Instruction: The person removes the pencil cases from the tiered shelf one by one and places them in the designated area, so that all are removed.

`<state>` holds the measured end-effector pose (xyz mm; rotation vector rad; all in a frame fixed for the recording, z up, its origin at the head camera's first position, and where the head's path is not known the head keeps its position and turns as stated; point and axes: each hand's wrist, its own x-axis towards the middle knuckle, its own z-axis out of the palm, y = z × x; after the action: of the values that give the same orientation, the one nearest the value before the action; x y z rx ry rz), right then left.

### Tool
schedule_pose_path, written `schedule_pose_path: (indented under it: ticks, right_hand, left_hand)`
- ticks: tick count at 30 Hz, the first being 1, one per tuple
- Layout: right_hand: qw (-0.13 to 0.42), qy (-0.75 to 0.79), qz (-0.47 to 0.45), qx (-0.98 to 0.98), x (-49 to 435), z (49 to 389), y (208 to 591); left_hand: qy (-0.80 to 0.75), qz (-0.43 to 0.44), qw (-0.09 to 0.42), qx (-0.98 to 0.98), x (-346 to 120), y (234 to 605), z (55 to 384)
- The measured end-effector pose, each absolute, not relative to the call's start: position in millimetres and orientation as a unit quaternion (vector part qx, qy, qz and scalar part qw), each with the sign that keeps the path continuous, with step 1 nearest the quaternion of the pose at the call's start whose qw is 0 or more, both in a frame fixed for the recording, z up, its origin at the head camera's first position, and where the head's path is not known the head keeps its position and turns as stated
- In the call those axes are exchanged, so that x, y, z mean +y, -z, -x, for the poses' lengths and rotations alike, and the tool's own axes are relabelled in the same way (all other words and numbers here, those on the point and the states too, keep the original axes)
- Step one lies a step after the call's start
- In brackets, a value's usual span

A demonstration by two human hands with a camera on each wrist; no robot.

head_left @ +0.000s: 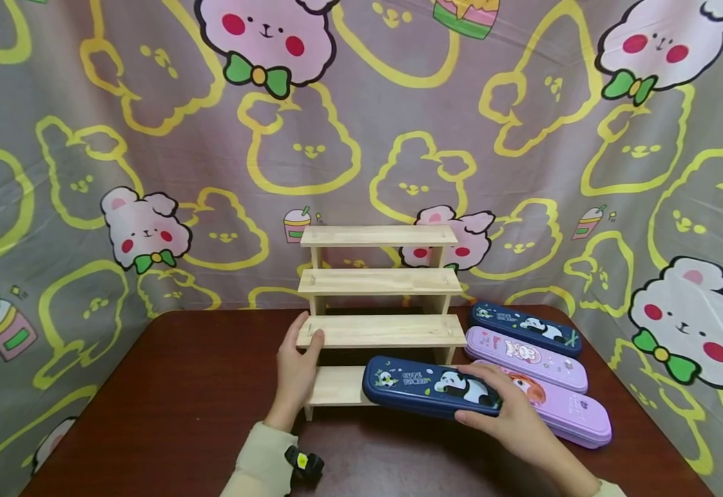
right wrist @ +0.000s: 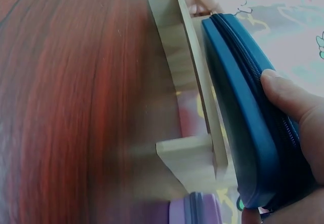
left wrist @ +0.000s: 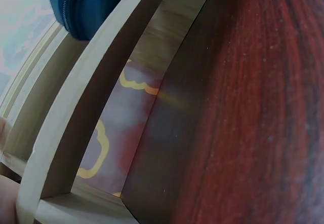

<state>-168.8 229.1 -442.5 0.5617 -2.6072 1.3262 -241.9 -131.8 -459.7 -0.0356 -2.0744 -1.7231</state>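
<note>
A navy pencil case (head_left: 423, 388) with panda pictures and a zip is gripped at its right end by my right hand (head_left: 510, 411). In the right wrist view, the thumb presses the zipped side of the pencil case (right wrist: 248, 97). The case overlaps the lowest step of a pale wooden tiered rack (head_left: 381, 331) in the head view, hiding that step's right part. My left hand (head_left: 297, 366) holds the rack's left end at the second step from the bottom, its thumb on the top face of the board.
On the right of the brown table (head_left: 199, 393) lie another navy panda case (head_left: 525, 328), a lilac case (head_left: 525, 357) and a larger purple case (head_left: 575, 411), side by side. A patterned curtain (head_left: 361, 138) hangs close behind the rack.
</note>
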Motion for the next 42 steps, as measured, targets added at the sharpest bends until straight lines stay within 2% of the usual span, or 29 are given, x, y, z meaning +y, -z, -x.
schedule_pose_path:
  ticks: [11, 15, 21, 42]
  right_hand:
    - [0.106, -0.428, -0.213, -0.872, 251.4, 162.5, 437.7]
    - [0.090, -0.417, -0.174, -0.888, 259.9, 156.0, 437.7]
    - [0.059, -0.403, -0.114, -0.906, 273.8, 146.5, 436.1]
    - [-0.039, -0.388, -0.012, -0.921, 321.4, 122.8, 434.4]
  left_hand:
    - [0.630, 0.011, 0.208, -0.748, -130.3, 450.4, 236.5]
    - [0.631, 0.006, 0.199, -0.750, -126.5, 435.4, 226.7]
    - [0.622, 0.014, 0.211, -0.754, -132.4, 456.1, 238.8]
    - [0.628, 0.015, 0.209, -0.750, -132.6, 456.9, 239.9]
